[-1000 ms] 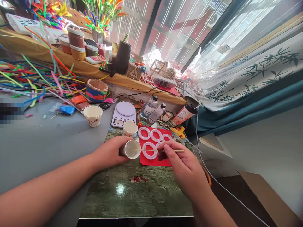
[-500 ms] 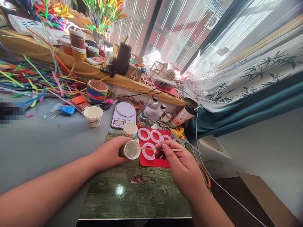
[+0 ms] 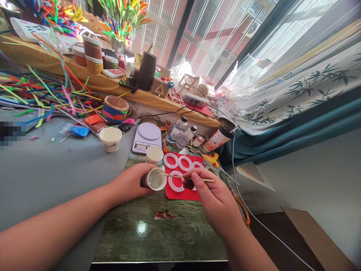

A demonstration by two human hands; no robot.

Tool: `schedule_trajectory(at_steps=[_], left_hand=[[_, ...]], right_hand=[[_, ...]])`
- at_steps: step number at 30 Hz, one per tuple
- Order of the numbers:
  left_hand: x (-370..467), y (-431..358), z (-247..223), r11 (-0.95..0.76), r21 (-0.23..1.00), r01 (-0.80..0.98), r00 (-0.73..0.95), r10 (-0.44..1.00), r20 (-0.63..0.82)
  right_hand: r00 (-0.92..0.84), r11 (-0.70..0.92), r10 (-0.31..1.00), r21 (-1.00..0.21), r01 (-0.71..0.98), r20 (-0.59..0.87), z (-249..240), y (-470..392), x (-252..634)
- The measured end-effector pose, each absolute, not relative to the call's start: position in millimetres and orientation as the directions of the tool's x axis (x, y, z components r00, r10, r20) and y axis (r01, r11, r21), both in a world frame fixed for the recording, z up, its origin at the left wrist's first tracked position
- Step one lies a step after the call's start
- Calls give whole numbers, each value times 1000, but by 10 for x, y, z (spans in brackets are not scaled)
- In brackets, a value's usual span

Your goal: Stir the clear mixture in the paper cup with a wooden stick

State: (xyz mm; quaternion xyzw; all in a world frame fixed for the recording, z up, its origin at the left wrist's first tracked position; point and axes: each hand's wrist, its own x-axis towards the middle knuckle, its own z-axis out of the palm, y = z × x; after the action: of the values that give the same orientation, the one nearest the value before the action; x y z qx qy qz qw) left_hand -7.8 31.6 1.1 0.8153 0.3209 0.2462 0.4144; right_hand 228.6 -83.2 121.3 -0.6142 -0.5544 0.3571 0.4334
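The left hand (image 3: 134,181) has its fingers clamped around the side of a paper cup (image 3: 156,179), over the near left side of the red sheet (image 3: 183,195). The cup tilts with its mouth toward the camera, and a pale, translucent liquid (image 3: 155,181) shows inside. The right hand (image 3: 216,195) has its thumb and fingers pinched together on a thin wooden stick (image 3: 173,175), whose left end reaches into the mouth of the cup.

Pale rings (image 3: 170,161) lie on the red sheet, some partly hidden by the right hand. The sheet lies on the green worktop (image 3: 169,241). Just beyond the held cup stands a second cup (image 3: 154,155), upright, with a scale (image 3: 148,137) behind it. Two clear bottles (image 3: 175,132) (image 3: 186,138) stand at the far side, and a yellow glue gun (image 3: 213,160) lies to the right. To the left, a cup stack (image 3: 110,141) stands on the grey worktop (image 3: 56,177).
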Motion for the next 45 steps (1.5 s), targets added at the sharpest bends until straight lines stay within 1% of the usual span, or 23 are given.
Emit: schedule_trajectory(at_steps=[4,11,13,18,23,28,33,38,41,45], left_hand=[[-76,319,-1,-446,830,335,662,738,129],[-79,336,20,-442,832,335,647,750,138],[-80,336,20,-439,833,336,647,751,135],[-82,334,8,-431,834,346,637,760,129],[-90,336,0,-434,826,360,614,776,141],[-85,332,39,-444,815,371,624,770,135],[-74,318,60,-434,821,371,644,757,109],[-68,317,73,-394,839,376,652,756,63],[-69,319,90,-399,840,368,664,745,63],[-71,321,94,-403,834,376,661,748,64]], right_hand=[[88,38,993,-909,416,82,1222,-835,2270],[162,-30,986,-944,330,25,1201,-796,2320],[161,-36,987,-951,308,15,1186,-780,2335],[154,-5,987,-941,339,51,1165,-756,2330],[89,5,995,-941,338,37,1161,-764,2307],[67,23,997,-949,315,46,1149,-776,2331],[90,-23,996,-968,248,0,1174,-746,2364],[135,-58,990,-972,226,-28,1213,-706,2369],[131,-65,991,-968,241,-34,1240,-704,2355],[94,-33,996,-948,316,-4,1282,-708,2336]])
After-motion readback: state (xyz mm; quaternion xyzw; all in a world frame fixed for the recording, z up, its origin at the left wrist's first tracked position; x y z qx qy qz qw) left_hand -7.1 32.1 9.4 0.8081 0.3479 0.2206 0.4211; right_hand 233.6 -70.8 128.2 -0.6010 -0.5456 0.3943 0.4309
